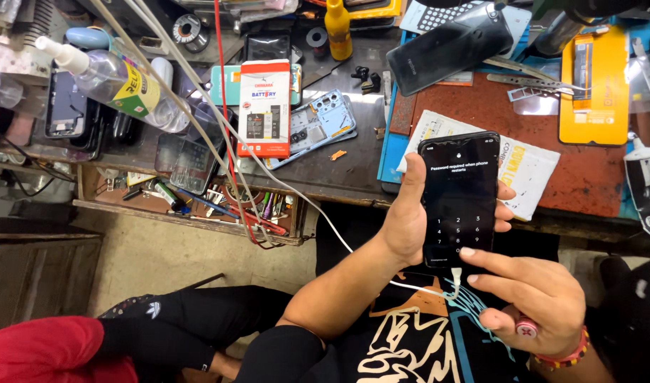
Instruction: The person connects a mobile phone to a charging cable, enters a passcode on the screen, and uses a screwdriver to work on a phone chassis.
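Nearest the lens, the right hand (527, 294) is seen palm-down just below the black smartphone (459, 198), its index finger stretched out and laid on the lower part of the lit screen, the other fingers loosely curled under; a ring is worn on it and a red band sits at the wrist. Nothing is gripped by it. The smartphone is held upright, screen to the camera, above the lap and just below the near edge of the workbench (325, 170). It is clasped by the left hand (410, 220): the thumb is run up the phone's left edge, the fingers are wrapped behind and their tips show at the phone's right edge. The left forearm is angled in from the lower left. A white cable (325, 223) is plugged into the phone's bottom end and trails up to the left over the bench. Left of the phone, a red-and-white battery box (264, 106) is lying on the bench. Above the phone, a second dark handset (449, 46) is lying tilted.
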